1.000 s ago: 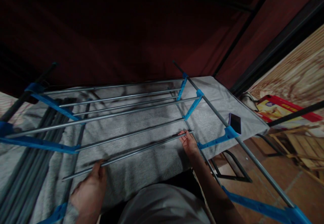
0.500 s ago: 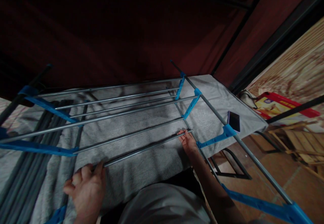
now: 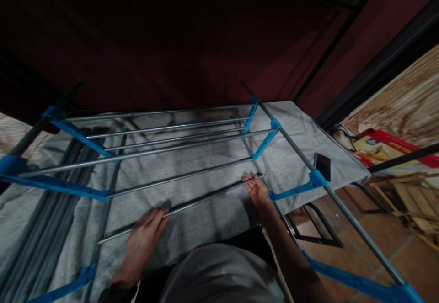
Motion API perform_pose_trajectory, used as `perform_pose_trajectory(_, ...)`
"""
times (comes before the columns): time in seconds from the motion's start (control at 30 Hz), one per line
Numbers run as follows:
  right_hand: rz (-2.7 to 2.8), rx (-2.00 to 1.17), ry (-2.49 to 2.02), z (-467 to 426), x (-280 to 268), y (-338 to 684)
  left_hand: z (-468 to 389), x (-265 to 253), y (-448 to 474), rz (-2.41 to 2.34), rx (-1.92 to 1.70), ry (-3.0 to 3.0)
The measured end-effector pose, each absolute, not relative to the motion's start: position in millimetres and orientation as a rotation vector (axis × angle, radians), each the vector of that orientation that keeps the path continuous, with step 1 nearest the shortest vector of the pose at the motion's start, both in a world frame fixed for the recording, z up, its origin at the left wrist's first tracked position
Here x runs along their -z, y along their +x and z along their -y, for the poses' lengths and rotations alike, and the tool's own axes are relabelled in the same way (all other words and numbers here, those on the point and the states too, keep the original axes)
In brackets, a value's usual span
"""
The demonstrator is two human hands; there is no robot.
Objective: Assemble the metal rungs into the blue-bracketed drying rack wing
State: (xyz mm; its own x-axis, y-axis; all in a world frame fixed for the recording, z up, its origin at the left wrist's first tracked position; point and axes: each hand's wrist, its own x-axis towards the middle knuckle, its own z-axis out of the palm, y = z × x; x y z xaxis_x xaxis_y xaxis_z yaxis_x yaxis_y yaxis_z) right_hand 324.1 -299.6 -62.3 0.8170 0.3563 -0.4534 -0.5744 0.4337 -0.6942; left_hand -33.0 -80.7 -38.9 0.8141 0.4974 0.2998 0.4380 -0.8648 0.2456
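dim backdrop [image 3: 171, 42], left hand [image 3: 146, 233] partly hiding rod [image 3: 206, 198]

A slim, straight grey rod [image 3: 206, 198], probably metal, slants over pale cloth [image 3: 206, 225], its right end farther away.

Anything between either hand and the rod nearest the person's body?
Nothing visible: the left hand and right hand are both directly on that near rod. The next rod runs apart from it, on its far side.
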Motion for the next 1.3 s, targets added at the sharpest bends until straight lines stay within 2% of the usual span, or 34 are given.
perform_pose_trajectory(0.2, -0.234, -0.588, -0.976, 302.1, 63.4, 323.8, 88.7, 33.1, -22.4, -0.611, -0.564, 2.841)
perform_pose_trajectory(1.3, -0.164, -0.585, -1.065, 308.6, 73.7, 330.4, 99.5, 32.8, -12.7, -0.753, -0.450, 2.755)
